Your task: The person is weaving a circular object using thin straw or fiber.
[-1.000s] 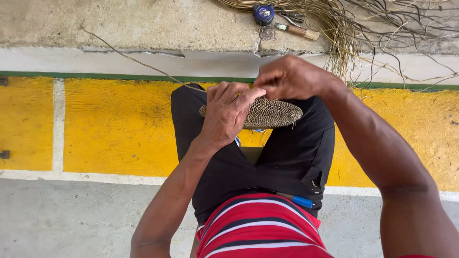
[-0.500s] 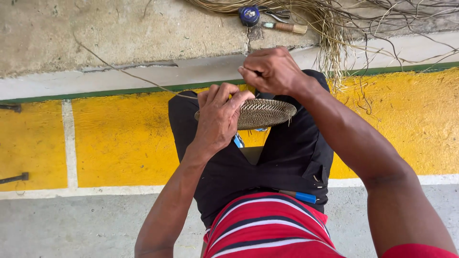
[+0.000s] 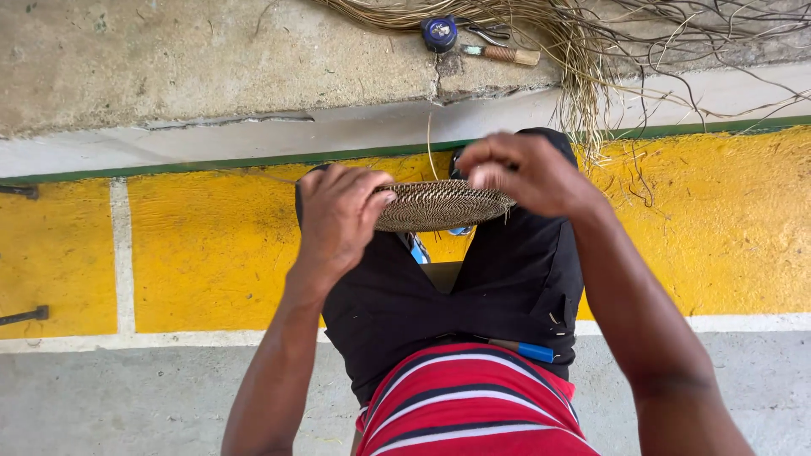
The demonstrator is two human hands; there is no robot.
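Looking down from the head camera, a yellow painted floor [image 3: 211,253] with white lines meets a grey concrete ledge [image 3: 211,67], where loose straw fibres [image 3: 583,51], a blue tape measure [image 3: 440,32] and a wooden-handled tool [image 3: 504,55] lie. Over the person's black-trousered knees sits a flat woven disc [image 3: 439,205]: the left hand [image 3: 338,215] curls its fingers [image 3: 378,198] closed on the disc's left rim, while the right hand [image 3: 528,173] pinches its fingers shut just above the right edge, whether on a strand I cannot tell.

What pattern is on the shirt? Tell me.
Red shirt with white and dark horizontal stripes, seen in the head view.
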